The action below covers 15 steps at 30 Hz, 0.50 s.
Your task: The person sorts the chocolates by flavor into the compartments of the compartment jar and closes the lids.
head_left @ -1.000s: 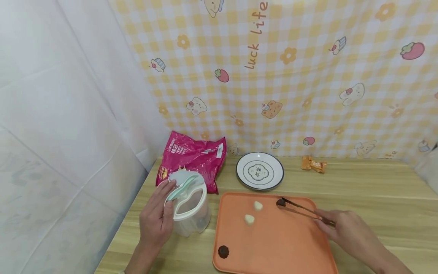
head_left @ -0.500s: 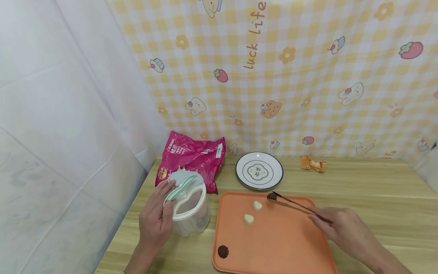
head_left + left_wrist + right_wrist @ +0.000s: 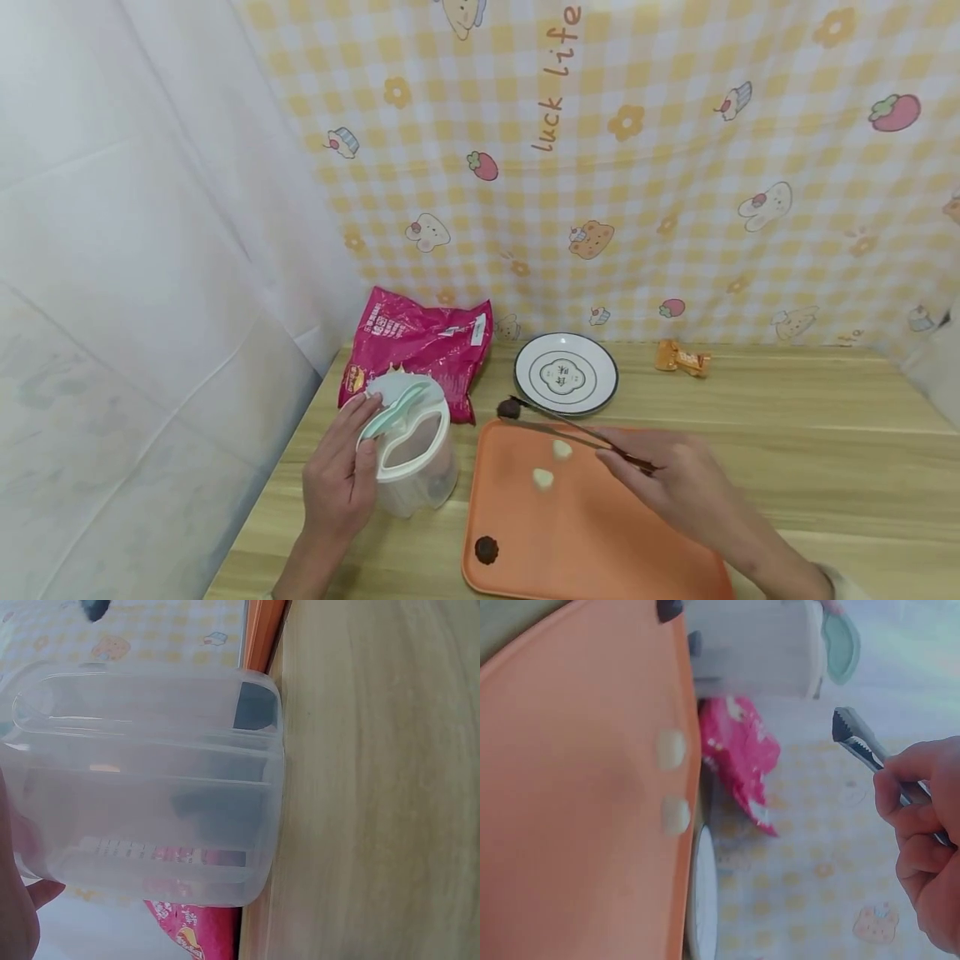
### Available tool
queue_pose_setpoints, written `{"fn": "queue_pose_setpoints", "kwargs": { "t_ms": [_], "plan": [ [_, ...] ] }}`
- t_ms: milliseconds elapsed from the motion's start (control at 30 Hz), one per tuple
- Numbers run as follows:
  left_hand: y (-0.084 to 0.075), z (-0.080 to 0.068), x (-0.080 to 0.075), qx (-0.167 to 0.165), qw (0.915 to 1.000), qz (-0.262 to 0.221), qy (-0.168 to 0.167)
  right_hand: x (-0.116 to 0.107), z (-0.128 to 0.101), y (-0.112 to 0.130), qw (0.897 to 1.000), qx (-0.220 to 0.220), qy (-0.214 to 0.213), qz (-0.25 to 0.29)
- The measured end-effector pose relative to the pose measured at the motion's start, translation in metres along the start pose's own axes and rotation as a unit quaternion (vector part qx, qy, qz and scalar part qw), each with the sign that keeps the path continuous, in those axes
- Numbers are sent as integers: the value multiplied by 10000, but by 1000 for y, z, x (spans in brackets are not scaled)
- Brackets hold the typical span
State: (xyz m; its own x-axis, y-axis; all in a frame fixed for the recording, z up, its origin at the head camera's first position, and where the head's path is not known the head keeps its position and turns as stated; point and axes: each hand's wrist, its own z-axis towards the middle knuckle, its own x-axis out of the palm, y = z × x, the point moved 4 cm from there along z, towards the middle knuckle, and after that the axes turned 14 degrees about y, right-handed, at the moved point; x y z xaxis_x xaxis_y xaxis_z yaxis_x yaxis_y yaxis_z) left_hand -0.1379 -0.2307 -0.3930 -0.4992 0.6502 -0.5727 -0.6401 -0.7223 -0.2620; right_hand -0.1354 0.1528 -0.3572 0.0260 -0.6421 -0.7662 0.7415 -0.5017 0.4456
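Note:
My left hand [image 3: 339, 475] holds the clear plastic container [image 3: 422, 490] by its rim, the thumb at the near side and fingers on the mint-green lid flap [image 3: 401, 411]. One kidney-shaped opening shows in the lid. Dark pieces, blurred by the wall, lie at the container's base [image 3: 217, 859] in the left wrist view. Metal tongs [image 3: 570, 435] are gripped in my right hand [image 3: 675, 479]. Between their tips is a dark brown, round chocolate-like piece [image 3: 509, 408], above the tray's back-left corner. Another dark ridged piece [image 3: 487, 550] sits at the tray's near-left corner.
Two cream-white pieces [image 3: 562, 449] lie on the orange tray [image 3: 592, 525]. A magenta bag [image 3: 420, 333] lies behind the container. At the back stand a white plate [image 3: 566, 377] with a dark rim and orange wrapped sweets [image 3: 682, 358]. A patterned curtain [image 3: 630, 183] hangs behind.
My right hand has carried the tongs and the dark piece leftward, from over the tray's back right to its back-left corner near the container. The left hand has stayed on the container.

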Motion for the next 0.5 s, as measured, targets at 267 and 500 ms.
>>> {"fn": "queue_pose_setpoints", "kwargs": {
  "t_ms": [267, 500],
  "plan": [
    [1, 0, 0, -144, 9998, 73, 101, 22, 27, 25, 9968, -577, -282, 480],
    [0, 1, 0, -44, 10000, -9, -2, 45, 42, 40, 9898, -1057, -141, 947]
  ]
}}
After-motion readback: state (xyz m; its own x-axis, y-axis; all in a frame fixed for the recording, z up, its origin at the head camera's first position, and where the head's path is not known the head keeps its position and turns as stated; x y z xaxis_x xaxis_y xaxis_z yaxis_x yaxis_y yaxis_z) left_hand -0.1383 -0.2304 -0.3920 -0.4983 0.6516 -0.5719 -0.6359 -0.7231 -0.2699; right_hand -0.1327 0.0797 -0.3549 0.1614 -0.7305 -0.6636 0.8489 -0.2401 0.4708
